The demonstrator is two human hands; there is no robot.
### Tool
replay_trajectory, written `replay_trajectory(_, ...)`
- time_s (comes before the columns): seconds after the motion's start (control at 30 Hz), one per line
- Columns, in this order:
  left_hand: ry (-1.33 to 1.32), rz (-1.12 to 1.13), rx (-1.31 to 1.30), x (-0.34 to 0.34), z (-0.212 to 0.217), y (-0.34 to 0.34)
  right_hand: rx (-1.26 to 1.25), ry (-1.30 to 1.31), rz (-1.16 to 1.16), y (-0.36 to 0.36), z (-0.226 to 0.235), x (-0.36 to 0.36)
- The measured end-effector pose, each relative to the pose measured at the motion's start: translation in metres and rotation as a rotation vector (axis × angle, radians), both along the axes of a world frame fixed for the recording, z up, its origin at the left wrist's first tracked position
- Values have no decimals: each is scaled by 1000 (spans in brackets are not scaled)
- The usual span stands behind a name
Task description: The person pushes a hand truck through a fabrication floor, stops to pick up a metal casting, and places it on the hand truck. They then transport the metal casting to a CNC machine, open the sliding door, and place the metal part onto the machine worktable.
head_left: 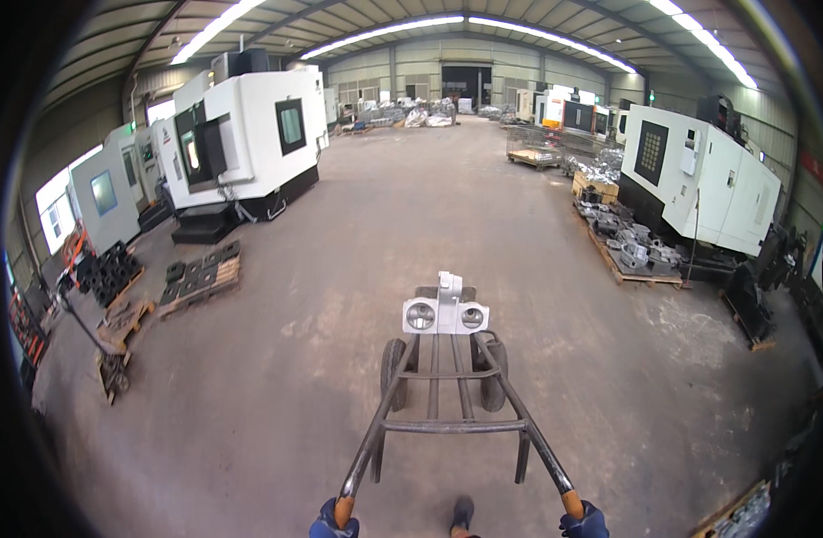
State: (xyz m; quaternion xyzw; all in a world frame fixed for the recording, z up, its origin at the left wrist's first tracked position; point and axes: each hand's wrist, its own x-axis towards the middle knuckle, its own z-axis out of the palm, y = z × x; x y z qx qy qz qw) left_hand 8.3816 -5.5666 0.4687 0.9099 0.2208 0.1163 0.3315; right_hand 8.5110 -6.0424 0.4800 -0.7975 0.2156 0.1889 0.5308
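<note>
The left hand [333, 522], in a dark glove, is closed around the cart's left grip [343, 510]; the right hand [584, 521] is likewise wrapped around the right grip [572, 505]. The fingers look curled in on both sides, though the picture's lower edge cuts off part of each hand, so how tight they are I cannot tell. If one hand slackened or pushed harder than the other, the cart [454, 428] could swing sideways.

Between the cart's handles, toward the person, is a shoe [463, 514]. With a long stride, it might catch one of the cart's rear legs [522, 459], which hang down just ahead.

The casting [446, 312] rides at the cart's far end, near the two wheels [393, 372]. No strap shows on it, so a sharp tilt, a jolt or a sudden stop could make it slide or topple off; its tall upright part probably adds to that risk.

Ahead of the cart, the floor [385, 215] is worn and patchy. Well to its left are a loaded pallet [216, 285] and a pallet jack [114, 377]; well to its right, a pallet of castings [649, 280]. Too wide a drift either way might clip them.
</note>
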Motion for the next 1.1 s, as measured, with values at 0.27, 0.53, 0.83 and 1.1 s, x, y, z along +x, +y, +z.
replay_trajectory(0.27, 117, 207, -74, 304, -5, 67, -30, 10, 3, 71, 8, 283)
replay_trajectory(0.53, 104, 141, -144, 610, 11, 92, -10, 36, -78, 113, 8, 581)
replay_trajectory(0.83, 122, 103, -96, 935, -34, 174, -57, -12, -111, 184, -45, 894)
replay_trajectory(1.1, 97, 143, -99, 1231, -42, 288, -62, -38, -150, 301, -31, 1184)
